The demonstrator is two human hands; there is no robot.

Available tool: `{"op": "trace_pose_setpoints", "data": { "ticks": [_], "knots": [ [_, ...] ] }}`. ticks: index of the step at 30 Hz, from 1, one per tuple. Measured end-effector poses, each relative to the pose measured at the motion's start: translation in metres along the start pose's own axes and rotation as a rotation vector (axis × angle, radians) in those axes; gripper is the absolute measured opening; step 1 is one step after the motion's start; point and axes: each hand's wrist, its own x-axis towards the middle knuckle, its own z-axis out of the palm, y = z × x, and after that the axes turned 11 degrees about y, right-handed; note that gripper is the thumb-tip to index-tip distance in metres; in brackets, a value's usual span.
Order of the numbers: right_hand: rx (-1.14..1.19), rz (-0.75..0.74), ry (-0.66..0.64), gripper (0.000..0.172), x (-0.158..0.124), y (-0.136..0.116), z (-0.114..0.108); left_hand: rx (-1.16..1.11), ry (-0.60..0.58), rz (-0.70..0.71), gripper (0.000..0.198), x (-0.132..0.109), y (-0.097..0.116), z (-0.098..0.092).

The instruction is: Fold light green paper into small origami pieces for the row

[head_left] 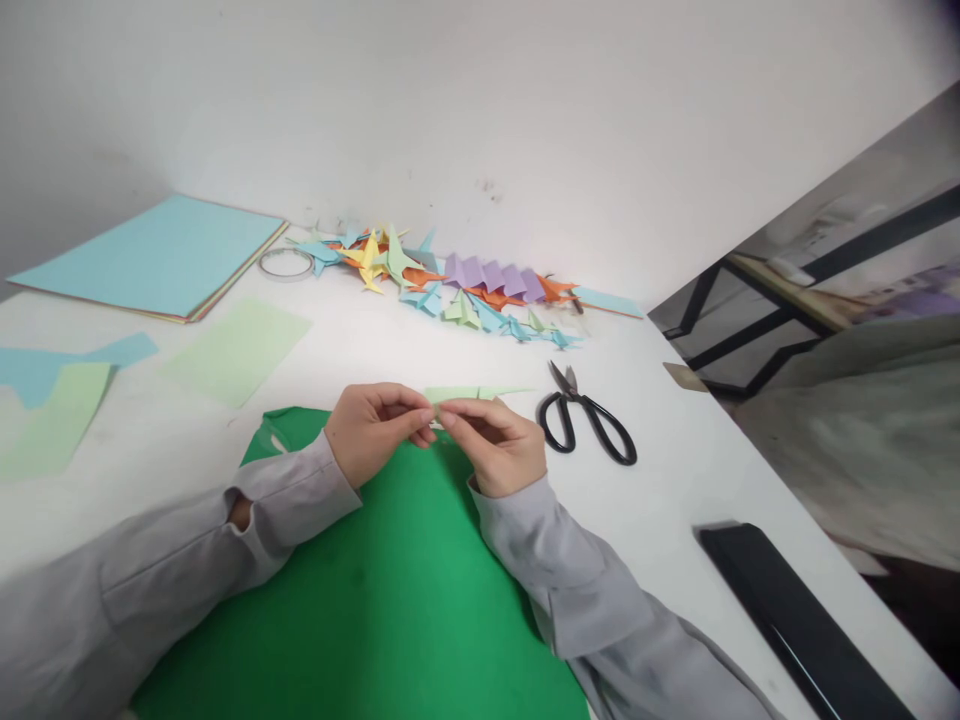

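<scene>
My left hand [381,424] and my right hand [498,440] meet fingertip to fingertip, both pinched closed on a small piece of light green paper [438,411]. Most of that piece is hidden by the fingers. Just beyond them shows a narrow, pointed light green paper strip [487,391]; I cannot tell if it is part of the held piece. Beneath my hands and forearms spreads a green cloth [390,580]. Black-handled scissors [576,400] lie with blades slightly apart, right of my right hand.
Folded paper shapes [390,262] in several colours line the wall, beside a purple pleated strip [495,277]. At left are a stack of coloured paper [161,260], a tape roll [286,263], a light green sheet [236,350] and paper scraps [64,415]. A black case [795,620] lies at right.
</scene>
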Motion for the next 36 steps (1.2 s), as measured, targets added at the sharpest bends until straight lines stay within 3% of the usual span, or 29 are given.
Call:
{"op": "trace_pose_setpoints", "data": {
  "ticks": [4, 10, 22, 36],
  "knots": [
    [0.028, 0.063, 0.021, 0.008, 0.0011, -0.0031, 0.0006, -0.003, 0.004, -0.008, 0.009, 0.0003, 0.0001, 0.0001],
    [0.027, 0.177, -0.055, 0.013, 0.0024, -0.0046, -0.0008, -0.024, 0.0, -0.03, 0.012, 0.0016, -0.0022, -0.001],
    [0.045, 0.216, -0.007, 0.013, 0.0015, -0.0046, 0.0018, -0.105, 0.034, -0.152, 0.013, -0.0003, -0.0039, 0.0022],
    [-0.032, 0.183, -0.015, 0.01, 0.0012, -0.008, 0.0023, -0.054, 0.055, -0.109, 0.016, -0.0017, -0.0019, 0.0025]
  ]
}}
